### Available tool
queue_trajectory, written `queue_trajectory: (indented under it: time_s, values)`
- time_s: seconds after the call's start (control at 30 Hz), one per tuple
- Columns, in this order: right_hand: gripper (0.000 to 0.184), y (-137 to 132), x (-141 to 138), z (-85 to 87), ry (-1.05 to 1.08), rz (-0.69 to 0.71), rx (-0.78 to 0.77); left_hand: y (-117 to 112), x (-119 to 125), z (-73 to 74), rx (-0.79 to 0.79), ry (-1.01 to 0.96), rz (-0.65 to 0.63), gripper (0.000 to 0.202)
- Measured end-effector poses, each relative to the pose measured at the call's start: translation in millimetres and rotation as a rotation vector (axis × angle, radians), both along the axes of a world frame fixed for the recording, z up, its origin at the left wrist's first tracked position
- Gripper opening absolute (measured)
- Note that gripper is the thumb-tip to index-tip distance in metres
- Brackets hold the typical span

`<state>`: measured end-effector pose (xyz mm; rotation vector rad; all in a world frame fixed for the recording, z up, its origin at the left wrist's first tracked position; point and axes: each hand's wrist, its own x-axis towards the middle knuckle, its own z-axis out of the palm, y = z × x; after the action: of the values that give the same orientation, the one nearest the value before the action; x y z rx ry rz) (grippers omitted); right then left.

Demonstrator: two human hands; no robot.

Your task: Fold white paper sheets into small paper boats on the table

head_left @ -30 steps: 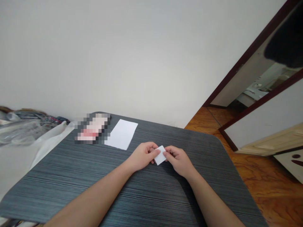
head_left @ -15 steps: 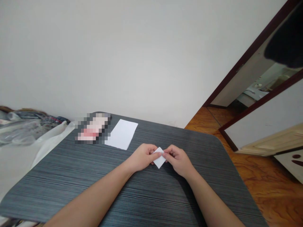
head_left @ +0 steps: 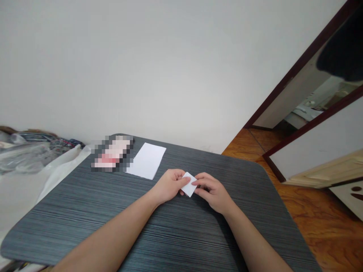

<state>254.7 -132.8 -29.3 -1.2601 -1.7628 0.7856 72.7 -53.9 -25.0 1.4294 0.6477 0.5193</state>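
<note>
One flat white square (head_left: 190, 189) in left hand (head_left: 169, 186); streak-grained table (head_left: 178, 234).

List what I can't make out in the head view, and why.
- Head view: underside of the small white piece, turned away.
- Head view: some fingers of the left hand, behind that piece.
- Head view: the item left of the white sheet, pixelated over.
- Head view: dark shape, upper right, cut off by the picture's edge.

No legible text, no readable labels, brands, numbers or signs
</note>
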Motion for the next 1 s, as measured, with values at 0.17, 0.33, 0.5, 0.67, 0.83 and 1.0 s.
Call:
queue_trajectory:
  time_s: [0.17,0.33,0.5,0.67,0.83,1.0]
  values:
    - [0.015,2.1,1.2,1.7,-0.069,-0.028,0.081,-0.9,-0.5,3.3,-0.024,0.023,-0.055,0.028]
    - [0.012,2.0,-2.8,9.0,-0.050,-0.066,0.082,-0.2,-1.1,5.5,0.018,0.045,-0.105,0.031]
    - [0.013,1.4,-8.0,9.1,-0.048,-0.143,0.010,0.6,-1.0,7.5,0.014,0.040,-0.136,0.032]
    - [0.009,3.3,-8.1,-1.0,-0.010,-0.206,-0.037,0.0,-1.6,5.9,0.032,0.037,-0.143,0.039]
    - [0.009,3.7,-8.5,-1.1,0.007,-0.221,-0.049,-1.2,-1.6,6.8,0.086,0.058,-0.156,0.025]
    - [0.008,2.5,-10.5,1.8,0.018,-0.222,-0.046,-1.9,0.0,7.4,0.083,0.078,-0.138,0.027]
